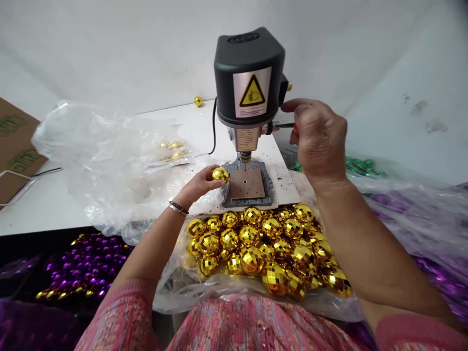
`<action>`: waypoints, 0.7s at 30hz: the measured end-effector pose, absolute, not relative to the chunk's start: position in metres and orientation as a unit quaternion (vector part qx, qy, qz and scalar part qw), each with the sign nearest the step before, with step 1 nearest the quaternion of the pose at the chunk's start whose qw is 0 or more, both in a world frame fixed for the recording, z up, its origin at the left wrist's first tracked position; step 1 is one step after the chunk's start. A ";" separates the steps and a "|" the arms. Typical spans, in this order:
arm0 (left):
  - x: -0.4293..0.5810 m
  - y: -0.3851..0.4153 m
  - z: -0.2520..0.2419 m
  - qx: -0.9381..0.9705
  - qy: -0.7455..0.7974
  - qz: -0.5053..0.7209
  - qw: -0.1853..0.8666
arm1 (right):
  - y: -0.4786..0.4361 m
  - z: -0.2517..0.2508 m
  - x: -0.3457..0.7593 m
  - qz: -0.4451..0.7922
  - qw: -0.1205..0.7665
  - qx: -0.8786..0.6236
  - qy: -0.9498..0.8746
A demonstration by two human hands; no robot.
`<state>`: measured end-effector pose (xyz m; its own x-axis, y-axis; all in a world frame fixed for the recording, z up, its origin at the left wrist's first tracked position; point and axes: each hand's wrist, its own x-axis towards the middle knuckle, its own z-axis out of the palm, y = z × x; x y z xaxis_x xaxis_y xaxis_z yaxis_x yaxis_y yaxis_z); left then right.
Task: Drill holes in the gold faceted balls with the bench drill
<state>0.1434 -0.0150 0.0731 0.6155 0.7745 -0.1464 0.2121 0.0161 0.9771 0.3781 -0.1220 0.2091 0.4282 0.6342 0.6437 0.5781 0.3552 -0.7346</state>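
Observation:
Between the fingers of my left hand is a shiny gold faceted ball, held at the left edge of the drill press base. My right hand is wrapped round the feed lever on the right side of the drill press. One finger reaches up to the side of the black motor housing. The thin bit points down over a brown plate with a small hole in it. Many gold faceted balls lie in an open plastic bag right in front of me.
Clear plastic bags with some gold pieces cover the table's left side. A lone gold ball sits by the wall. Purple balls lie at lower left, green ones at right. A cardboard box stands far left. Dark shavings surround the base.

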 end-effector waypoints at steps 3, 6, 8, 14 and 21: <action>0.168 -0.017 0.067 0.704 0.405 0.247 0.529 | -0.123 0.210 0.378 0.027 0.619 -0.570 -0.539; 0.186 -0.022 0.062 0.746 0.430 0.232 0.452 | -0.122 0.211 0.379 0.039 0.624 -0.562 -0.542; 0.193 -0.024 0.059 0.764 0.433 0.221 0.424 | -0.121 0.211 0.380 0.046 0.623 -0.562 -0.543; 0.206 -0.027 0.055 0.812 0.441 0.197 0.327 | -0.122 0.211 0.381 0.050 0.607 -0.573 -0.548; 0.214 -0.030 0.051 0.843 0.413 0.191 0.287 | -0.115 0.232 0.385 -0.020 0.553 -0.614 -0.562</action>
<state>0.2144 -0.0300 0.0512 0.5854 0.8063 0.0846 0.5873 -0.4937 0.6414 0.3846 -0.1146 0.2320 0.3675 0.6690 0.6460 0.7124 0.2441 -0.6580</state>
